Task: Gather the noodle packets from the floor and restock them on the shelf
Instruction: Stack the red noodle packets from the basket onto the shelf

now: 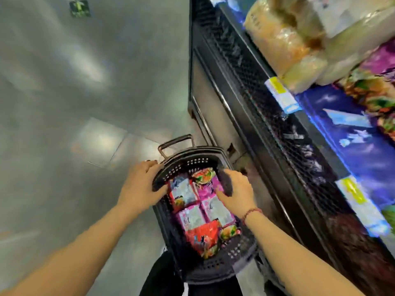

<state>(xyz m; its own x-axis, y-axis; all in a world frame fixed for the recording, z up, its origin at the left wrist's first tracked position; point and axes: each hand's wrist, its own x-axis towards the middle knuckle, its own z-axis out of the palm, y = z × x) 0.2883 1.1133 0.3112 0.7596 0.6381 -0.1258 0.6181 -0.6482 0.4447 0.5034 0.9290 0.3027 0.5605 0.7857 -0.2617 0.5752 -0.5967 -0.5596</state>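
Packets (pixel 190 216) fill the basket (pixel 213 268) at lower centre; left hand (pixel 141 184) grips its rim, right hand (pixel 235 193) lies spread on a pink one, so best pinch one edge and lift toward the shelf (pixel 277 124).

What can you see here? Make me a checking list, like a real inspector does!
Surface: shiny grey floor.
Job's things: noodle packets lie in the black basket; shelf on the right.
Clutter: nothing seen.
Grippers: left hand holds the basket's rim; right hand reaches in over a pink packet, grip blurred.
Cables: nothing seen.
Surroundings: price tags on the shelf edge, pale bagged goods above them, green floor sticker.
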